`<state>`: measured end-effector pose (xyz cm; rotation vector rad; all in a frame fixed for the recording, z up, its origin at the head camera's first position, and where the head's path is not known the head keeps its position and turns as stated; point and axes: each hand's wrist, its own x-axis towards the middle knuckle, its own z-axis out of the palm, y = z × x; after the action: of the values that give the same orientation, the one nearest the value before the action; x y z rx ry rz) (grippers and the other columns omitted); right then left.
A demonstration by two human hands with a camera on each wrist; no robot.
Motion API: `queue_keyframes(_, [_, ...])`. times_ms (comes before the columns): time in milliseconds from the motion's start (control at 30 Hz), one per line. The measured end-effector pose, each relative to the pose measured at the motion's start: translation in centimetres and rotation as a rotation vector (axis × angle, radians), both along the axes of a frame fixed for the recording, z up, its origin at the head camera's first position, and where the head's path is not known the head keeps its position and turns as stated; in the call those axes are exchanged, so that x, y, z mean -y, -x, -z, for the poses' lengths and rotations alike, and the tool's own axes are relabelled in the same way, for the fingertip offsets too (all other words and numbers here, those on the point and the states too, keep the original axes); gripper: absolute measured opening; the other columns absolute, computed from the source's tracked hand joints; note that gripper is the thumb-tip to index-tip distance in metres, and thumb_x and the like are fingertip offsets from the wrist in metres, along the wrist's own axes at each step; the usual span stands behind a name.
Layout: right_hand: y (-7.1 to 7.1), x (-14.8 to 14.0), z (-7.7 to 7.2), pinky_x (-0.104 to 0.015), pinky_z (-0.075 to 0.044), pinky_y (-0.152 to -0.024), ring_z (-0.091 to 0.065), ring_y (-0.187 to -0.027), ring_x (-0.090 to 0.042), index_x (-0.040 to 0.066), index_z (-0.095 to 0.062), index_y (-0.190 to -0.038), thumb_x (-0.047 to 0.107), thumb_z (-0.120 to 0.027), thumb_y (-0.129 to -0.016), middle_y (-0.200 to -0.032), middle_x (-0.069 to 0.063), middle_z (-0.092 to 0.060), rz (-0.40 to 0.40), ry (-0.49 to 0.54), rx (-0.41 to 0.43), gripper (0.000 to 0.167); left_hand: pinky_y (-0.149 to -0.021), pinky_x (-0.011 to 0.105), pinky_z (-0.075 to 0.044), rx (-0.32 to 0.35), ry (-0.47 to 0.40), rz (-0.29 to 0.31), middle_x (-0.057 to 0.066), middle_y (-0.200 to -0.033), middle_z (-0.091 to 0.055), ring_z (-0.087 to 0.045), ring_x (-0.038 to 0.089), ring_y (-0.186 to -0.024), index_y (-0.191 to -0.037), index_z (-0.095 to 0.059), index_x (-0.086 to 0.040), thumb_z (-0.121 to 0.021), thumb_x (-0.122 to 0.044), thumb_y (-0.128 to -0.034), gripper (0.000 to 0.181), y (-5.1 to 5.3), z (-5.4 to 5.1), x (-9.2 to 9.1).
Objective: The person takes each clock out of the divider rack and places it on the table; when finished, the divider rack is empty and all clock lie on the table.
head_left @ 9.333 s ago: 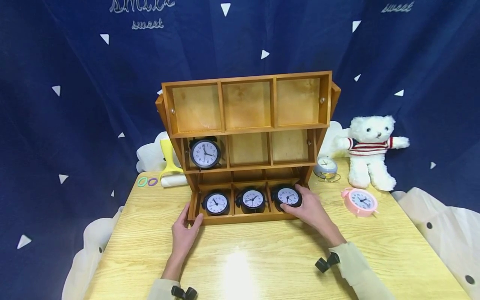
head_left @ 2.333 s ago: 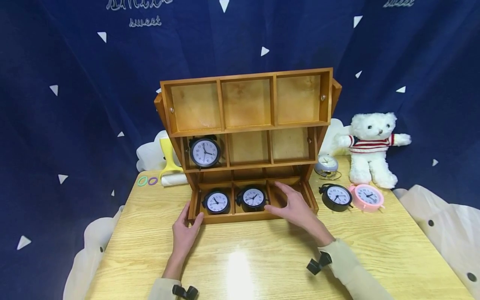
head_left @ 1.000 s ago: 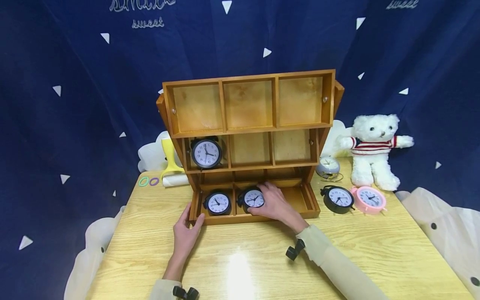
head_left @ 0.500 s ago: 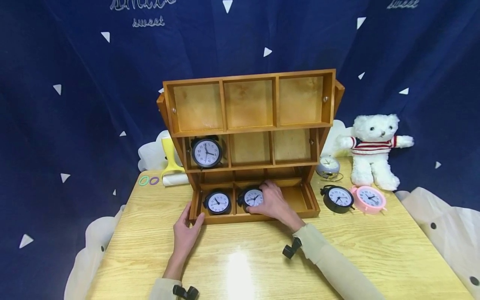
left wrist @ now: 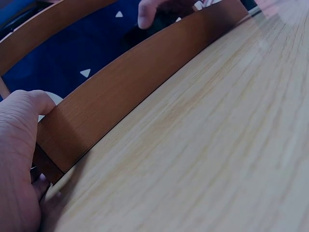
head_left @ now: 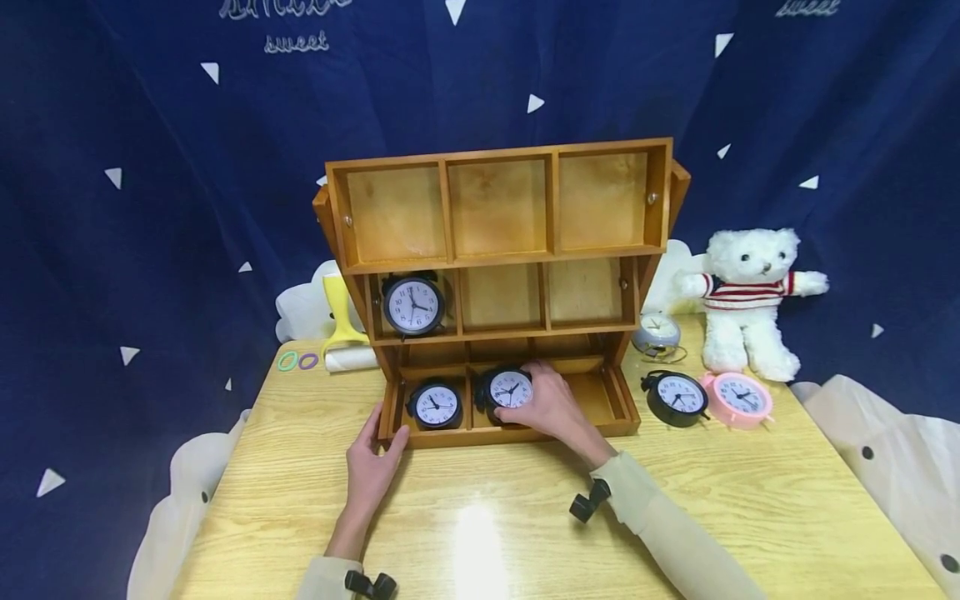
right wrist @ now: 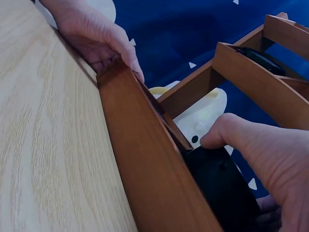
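Steadying the wooden shelf [head_left: 502, 261], or so we judge, our left hand [head_left: 372, 465] wraps thumb and fingers round the left front corner of its bottom tray. Our right hand [head_left: 551, 408] is partly closed, pinching a black clock [head_left: 512, 387] in the shelf's bottom middle compartment, thumb at the near rim and fingers toward the far side, probably because the walls leave little room for a fuller grasp. Whether that clock touches the compartment floor, we cannot tell. Its round case looks like smooth plastic about a pale, numbered dial. The shelf is orange-brown, faintly glossy and square-cornered. Right of the shelf, a pink clock [head_left: 740, 397] and a second dark clock [head_left: 677, 396] lie face up on the pale, grained table [head_left: 262, 508], near a fluffy white bear [head_left: 750, 312].
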<state>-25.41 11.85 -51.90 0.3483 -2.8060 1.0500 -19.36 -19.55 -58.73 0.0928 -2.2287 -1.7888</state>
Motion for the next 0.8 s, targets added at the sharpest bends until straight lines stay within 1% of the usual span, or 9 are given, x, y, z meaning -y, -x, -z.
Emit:
queue_keyframes(67, [-0.2,-0.2,-0.2,-0.049,-0.06,-0.083,-0.066,-0.101,-0.033,-0.004,-0.059,-0.133,0.042,-0.096,-0.064,-0.119,-0.02,-0.068,0.009,0.044,-0.01,0.09,-0.09,0.006,-0.045,-0.002,0.003,-0.001,0.027,-0.152,-0.052,-0.055,0.038,-0.132,-0.155,-0.043,0.004,-0.075,-0.009,-0.0971,0.068,0.0,-0.1,-0.1])
queue_keyframes(167, [-0.6,-0.5,-0.4,-0.049,-0.06,-0.082,-0.068,-0.099,-0.033,-0.001,-0.06,-0.131,0.041,-0.095,-0.064,-0.114,-0.017,-0.071,0.031,0.081,-0.036,0.087,-0.091,0.004,-0.044,-0.014,0.002,-0.002,0.025,-0.152,-0.052,-0.055,0.036,-0.133,-0.156,-0.045,0.002,-0.076,-0.013,-0.0974,0.068,-0.1,-0.1,0.0])
queue_keyframes(300, [-1.1,-1.0,-0.6,-0.051,-0.06,-0.083,-0.068,-0.1,-0.035,0.001,-0.06,-0.131,0.04,-0.095,-0.063,-0.113,-0.017,-0.072,0.057,0.121,-0.065,0.086,-0.097,0.006,-0.044,-0.044,-0.026,0.001,0.028,-0.148,-0.055,-0.056,0.037,-0.133,-0.154,-0.047,0.003,-0.078,-0.012,-0.0956,0.068,-0.1,0.0,0.0])
queue_keyframes(433, [-1.6,-1.7,-0.9,-0.052,-0.059,-0.085,-0.069,-0.102,-0.037,0.001,-0.06,-0.131,0.036,-0.096,-0.062,-0.114,-0.018,-0.072,0.059,0.158,-0.093,0.085,-0.099,0.008,-0.045,-0.058,-0.043,0.005,0.03,-0.145,-0.057,-0.057,0.038,-0.131,-0.153,-0.047,0.005,-0.079,-0.011,-0.0942,0.068,-0.1,0.1,0.1])
queue_keyframes(700, [-3.0,-3.8,-1.4,-0.054,-0.056,-0.091,-0.066,-0.109,-0.037,0.005,-0.059,-0.134,0.04,-0.096,-0.063,-0.12,-0.017,-0.071,0.105,0.149,-0.095,0.087,-0.098,0.007,-0.044,-0.033,-0.038,0.006,0.028,-0.146,-0.057,-0.058,0.036,-0.132,-0.153,-0.047,0.003,-0.078,-0.011,-0.095,0.068,-0.1,0.0,0.1])
queue_keyframes(767, [-3.4,-4.4,-1.5,-0.054,-0.055,-0.091,-0.065,-0.111,-0.038,0.005,-0.059,-0.134,0.041,-0.096,-0.064,-0.121,-0.016,-0.07,0.118,0.146,-0.106,0.087,-0.098,0.008,-0.045,-0.024,-0.038,0.005,0.029,-0.146,-0.057,-0.057,0.037,-0.132,-0.154,-0.046,0.004,-0.077,-0.01,-0.0955,0.067,-0.2,-0.3,0.0])
queue_keyframes(800, [-3.5,-4.7,-1.6,-0.055,-0.054,-0.092,-0.065,-0.111,-0.038,0.005,-0.059,-0.134,0.04,-0.096,-0.064,-0.121,-0.017,-0.07,0.122,0.149,-0.115,0.087,-0.099,0.01,-0.045,-0.02,-0.037,0.006,0.029,-0.146,-0.057,-0.057,0.037,-0.132,-0.154,-0.046,0.005,-0.077,-0.009,-0.0957,0.067,-0.3,-0.6,-0.1])
